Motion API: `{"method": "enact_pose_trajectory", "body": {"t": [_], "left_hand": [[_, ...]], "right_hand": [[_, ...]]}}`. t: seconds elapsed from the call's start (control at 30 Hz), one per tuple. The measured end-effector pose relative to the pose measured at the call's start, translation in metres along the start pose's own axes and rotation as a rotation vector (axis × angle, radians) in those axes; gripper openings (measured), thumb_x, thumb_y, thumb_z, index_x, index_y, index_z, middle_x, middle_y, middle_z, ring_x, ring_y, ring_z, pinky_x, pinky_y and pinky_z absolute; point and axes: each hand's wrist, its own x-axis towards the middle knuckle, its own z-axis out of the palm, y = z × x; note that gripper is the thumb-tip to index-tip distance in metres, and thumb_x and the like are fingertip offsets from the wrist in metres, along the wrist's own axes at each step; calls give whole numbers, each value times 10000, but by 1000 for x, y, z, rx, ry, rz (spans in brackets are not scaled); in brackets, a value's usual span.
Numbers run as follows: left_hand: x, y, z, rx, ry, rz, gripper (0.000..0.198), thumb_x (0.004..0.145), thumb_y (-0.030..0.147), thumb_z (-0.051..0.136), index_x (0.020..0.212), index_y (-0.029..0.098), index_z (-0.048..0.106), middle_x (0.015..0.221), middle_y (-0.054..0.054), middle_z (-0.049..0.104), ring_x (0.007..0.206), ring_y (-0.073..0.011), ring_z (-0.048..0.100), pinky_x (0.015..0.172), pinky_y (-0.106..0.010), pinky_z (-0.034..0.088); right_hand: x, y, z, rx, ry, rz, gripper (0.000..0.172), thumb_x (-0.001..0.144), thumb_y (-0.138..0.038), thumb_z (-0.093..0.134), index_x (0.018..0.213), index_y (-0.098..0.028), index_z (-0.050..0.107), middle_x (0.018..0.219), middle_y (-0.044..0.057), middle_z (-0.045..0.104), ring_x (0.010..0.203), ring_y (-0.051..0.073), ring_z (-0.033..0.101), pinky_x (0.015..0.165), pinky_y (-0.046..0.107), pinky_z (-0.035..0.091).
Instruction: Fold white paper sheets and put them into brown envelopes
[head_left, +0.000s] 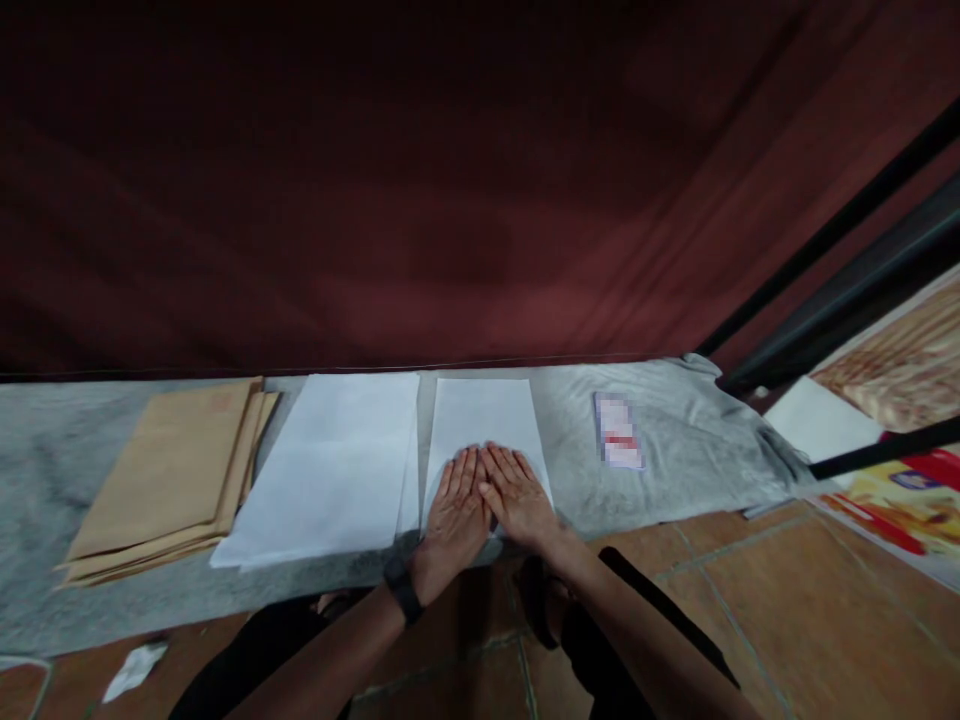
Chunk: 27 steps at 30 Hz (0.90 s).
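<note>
Both my hands lie flat, side by side, on a white sheet of paper (484, 415) on a grey cloth (675, 450). My left hand (456, 510) presses the sheet's near part with fingers stretched forward; a dark watch is on its wrist. My right hand (517, 495) rests next to it, fingers also extended, thumbs touching or nearly so. Neither hand holds anything.
A stack of white sheets (337, 465) lies left of the single sheet, and a pile of brown envelopes (176, 475) further left. A small printed card (619, 432) sits to the right. Dark red curtain behind; tiled floor in front; black bars and coloured prints at right.
</note>
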Motion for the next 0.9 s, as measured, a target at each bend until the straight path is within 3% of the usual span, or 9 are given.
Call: {"method": "enact_pose_trajectory", "body": {"t": [0.27, 0.37, 0.5, 0.6, 0.7, 0.8, 0.9], "left_hand": [[-9, -24, -8, 42, 0, -61, 634, 991, 408, 393, 1497, 27, 369, 1545, -236, 397, 1474, -315, 325, 1186, -496, 328], [-16, -28, -18, 46, -27, -3, 638, 994, 447, 405, 1488, 44, 392, 1546, -231, 400, 1467, -319, 340, 1169, -502, 351], [-25, -23, -39, 37, -171, 169, 634, 953, 500, 507, 1499, 189, 417, 1582, -140, 378, 1472, -342, 325, 1166, -585, 318], [-26, -17, -54, 51, -287, 202, 632, 920, 452, 575, 1494, 233, 428, 1590, -117, 369, 1469, -371, 319, 1144, -646, 309], [-21, -16, -63, 41, -368, 196, 606, 919, 370, 575, 1491, 229, 432, 1592, -119, 367, 1475, -360, 310, 1146, -626, 317], [-19, -18, -67, 12, -436, 197, 576, 920, 292, 555, 1482, 240, 442, 1587, -104, 384, 1469, -331, 333, 1159, -580, 323], [-19, -18, -69, 14, -449, 184, 553, 921, 217, 514, 1471, 236, 456, 1577, -106, 401, 1466, -316, 343, 1170, -564, 308]], "right_hand": [[-19, 34, -10, -107, 39, 105, 581, 1032, -427, 420, 1540, -153, 354, 1589, 128, 359, 1469, 256, 346, 1207, 455, 290], [-27, 43, -16, -118, 10, 159, 603, 1030, -440, 419, 1543, -132, 342, 1585, 136, 362, 1470, 267, 344, 1206, 465, 293], [-35, 49, -27, -104, -39, 239, 592, 1031, -453, 403, 1530, -135, 372, 1576, 132, 380, 1475, 273, 334, 1219, 491, 266], [-38, 47, -39, -47, -122, 251, 589, 1039, -470, 359, 1526, -140, 382, 1593, 124, 356, 1494, 265, 292, 1234, 492, 230], [-42, 40, -52, 61, -243, 152, 633, 1022, -541, 373, 1550, -193, 337, 1630, 98, 287, 1513, 236, 241, 1246, 467, 206], [-49, 39, -60, 144, -360, 36, 853, 897, -616, 598, 1575, -224, 262, 1660, 109, 187, 1532, 238, 169, 1256, 450, 166], [-54, 43, -62, 159, -426, 1, 1009, 775, -538, 774, 1580, -254, 236, 1671, 107, 135, 1539, 243, 134, 1258, 448, 144]]}}
